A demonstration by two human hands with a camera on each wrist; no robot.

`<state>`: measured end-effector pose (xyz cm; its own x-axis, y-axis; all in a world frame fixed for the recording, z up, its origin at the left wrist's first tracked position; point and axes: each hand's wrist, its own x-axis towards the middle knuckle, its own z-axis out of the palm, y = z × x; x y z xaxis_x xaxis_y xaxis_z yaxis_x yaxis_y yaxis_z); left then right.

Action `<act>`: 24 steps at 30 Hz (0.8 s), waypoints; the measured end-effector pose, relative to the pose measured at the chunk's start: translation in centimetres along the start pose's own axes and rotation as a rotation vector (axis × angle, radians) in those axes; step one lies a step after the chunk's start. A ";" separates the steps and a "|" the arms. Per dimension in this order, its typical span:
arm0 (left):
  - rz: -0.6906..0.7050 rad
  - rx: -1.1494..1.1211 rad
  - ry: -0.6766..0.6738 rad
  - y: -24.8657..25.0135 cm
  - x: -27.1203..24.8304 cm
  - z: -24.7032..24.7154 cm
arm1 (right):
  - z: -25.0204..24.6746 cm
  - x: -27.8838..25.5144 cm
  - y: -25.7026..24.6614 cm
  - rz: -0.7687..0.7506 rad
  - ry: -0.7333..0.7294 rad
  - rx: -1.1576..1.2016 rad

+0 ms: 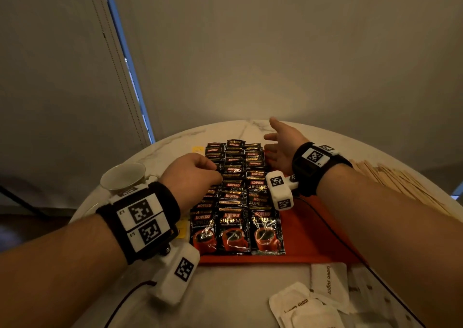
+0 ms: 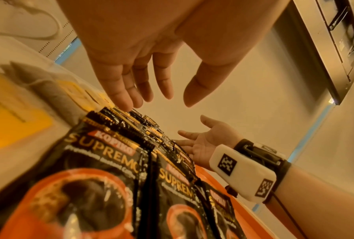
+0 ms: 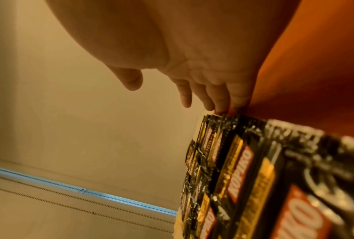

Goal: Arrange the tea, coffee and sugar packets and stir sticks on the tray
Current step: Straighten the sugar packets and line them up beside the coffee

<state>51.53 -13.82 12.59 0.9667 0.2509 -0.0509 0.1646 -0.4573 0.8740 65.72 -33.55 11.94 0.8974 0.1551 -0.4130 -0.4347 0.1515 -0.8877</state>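
Black Kopiko coffee packets (image 1: pixel 234 202) lie overlapped in three columns on the left part of an orange tray (image 1: pixel 308 235). My left hand (image 1: pixel 198 171) hovers over the left column, its loosely bent fingers (image 2: pixel 126 100) touching the packets' (image 2: pixel 110 161) top edges and holding nothing. My right hand (image 1: pixel 278 147) stands open on its little-finger edge at the far right of the columns, palm facing left. In the right wrist view its fingertips (image 3: pixel 223 106) meet the packets (image 3: pixel 243 169) and the tray (image 3: pixel 304 80). The left wrist view also shows the right hand (image 2: pixel 202 142).
A white cup (image 1: pixel 124 177) stands left of the tray. Yellow-tagged tea bags (image 1: pixel 198 149) lie along the tray's left side, close up as tea bags (image 2: pixel 43 90). Brown sugar packets (image 1: pixel 325 282) lie near the front edge. Wooden stir sticks (image 1: pixel 400 182) are piled at the right.
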 end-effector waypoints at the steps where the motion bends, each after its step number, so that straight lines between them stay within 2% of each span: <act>1: 0.001 -0.003 -0.003 0.0 -0.1 0.0 | 0.1 -0.1 -0.1 0.006 -0.016 -0.005; 6: 0.068 -0.041 -0.010 0.5 -1.1 0.1 | 0.0 -2.1 -1.0 -0.018 -0.002 -0.145; 10: 0.190 -0.046 -0.136 1.5 -4.7 1.3 | -1.3 -5.4 -1.0 -0.052 -0.016 -0.476; 12: 0.281 0.065 -0.269 2.1 -7.4 2.4 | -2.4 -7.7 -0.4 -0.068 -0.017 -0.642; 16: 0.413 0.441 -0.540 3.0 -13.0 4.8 | -5.4 -12.5 0.5 -0.069 0.003 -0.916; 21: 0.476 0.765 -0.705 3.8 -18.2 7.8 | -10.8 -18.4 0.7 -0.035 0.085 -1.121; 24: 0.528 0.877 -0.729 4.4 -19.8 9.5 | -14.2 -21.5 0.9 0.018 0.146 -1.168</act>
<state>34.96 -28.93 12.80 0.7914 -0.5366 -0.2926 -0.4708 -0.8405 0.2681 47.09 -50.55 17.09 0.9249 0.0229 -0.3796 -0.1832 -0.8478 -0.4976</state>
